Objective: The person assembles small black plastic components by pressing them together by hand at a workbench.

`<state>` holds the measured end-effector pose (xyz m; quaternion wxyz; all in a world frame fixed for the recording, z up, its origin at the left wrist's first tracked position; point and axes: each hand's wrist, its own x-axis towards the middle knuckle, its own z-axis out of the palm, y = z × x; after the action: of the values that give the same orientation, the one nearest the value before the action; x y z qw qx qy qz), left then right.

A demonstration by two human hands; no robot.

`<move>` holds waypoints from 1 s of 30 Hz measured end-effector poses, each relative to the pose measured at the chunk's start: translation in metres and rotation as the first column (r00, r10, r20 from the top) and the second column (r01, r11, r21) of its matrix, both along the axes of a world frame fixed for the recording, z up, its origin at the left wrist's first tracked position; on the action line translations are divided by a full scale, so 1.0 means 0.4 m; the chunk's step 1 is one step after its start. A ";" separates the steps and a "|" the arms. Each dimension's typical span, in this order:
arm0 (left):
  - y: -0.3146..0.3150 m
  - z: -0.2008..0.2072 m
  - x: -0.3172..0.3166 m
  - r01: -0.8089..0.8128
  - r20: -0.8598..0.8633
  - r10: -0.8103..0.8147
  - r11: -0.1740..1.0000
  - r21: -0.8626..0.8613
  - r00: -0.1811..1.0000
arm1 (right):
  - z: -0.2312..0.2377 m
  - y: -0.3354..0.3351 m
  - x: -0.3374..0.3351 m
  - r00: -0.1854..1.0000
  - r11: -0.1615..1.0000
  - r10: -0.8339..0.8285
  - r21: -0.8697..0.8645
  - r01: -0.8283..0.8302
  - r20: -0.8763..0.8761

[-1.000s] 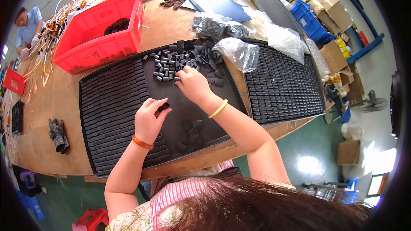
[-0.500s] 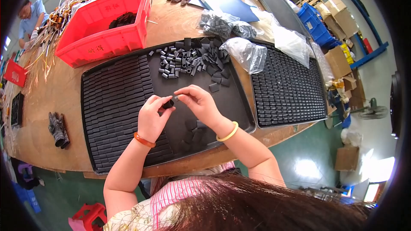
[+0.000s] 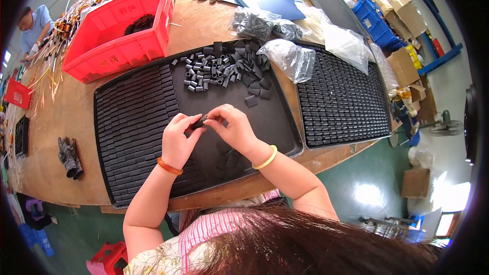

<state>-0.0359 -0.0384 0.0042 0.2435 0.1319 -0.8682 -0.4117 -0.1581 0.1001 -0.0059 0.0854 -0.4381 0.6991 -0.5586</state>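
A short black sleeve (image 3: 196, 124) is pinched between the thumb and fingers of my left hand (image 3: 177, 141), above a large black tray (image 3: 265, 142). My right hand (image 3: 233, 128) is closed too, its fingertips meeting the sleeve's right end; whatever small thing they hold there is hidden. Beyond my hands, loose short black tubes (image 3: 210, 73) lie heaped in the tray, with flat black sleeves (image 3: 251, 101) scattered to their right. Closely packed rows of black pieces (image 3: 133, 114) cover the tray's left side. A few dark pieces lie partly shaded under my right wrist.
A red bin (image 3: 114, 51) with dark contents stands behind the tray. To the right is a second tray (image 3: 341, 99) full of black pieces, partly under clear plastic bags (image 3: 293, 61). Dark gloves (image 3: 70, 158) lie at left. A person (image 3: 34, 28) works at the far left.
My right fingertips have moved left to meet the end of the sleeve in my left hand; a small gap lay between them before. The view has shifted slightly.
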 end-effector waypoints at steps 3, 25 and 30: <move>0.002 0.003 -0.004 0.010 -0.033 -0.010 1.000 0.002 0.999 | -0.005 0.002 -0.010 0.999 0.999 0.037 -0.006 -0.037 0.001; -0.329 0.019 -0.177 -0.151 -0.063 0.142 0.784 -0.602 0.988 | -0.015 0.001 -0.004 0.942 0.999 0.036 0.023 -0.030 -0.335; -0.458 -0.047 -0.267 -0.106 0.021 0.171 0.700 -0.707 0.985 | -0.026 -0.005 -0.007 0.925 0.999 0.045 0.011 -0.044 -0.378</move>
<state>-0.1425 -0.2218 -0.0147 0.2683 0.1118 -0.9565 -0.0251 -0.1608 0.0981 -0.0164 -0.0377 -0.5533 0.6930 -0.4606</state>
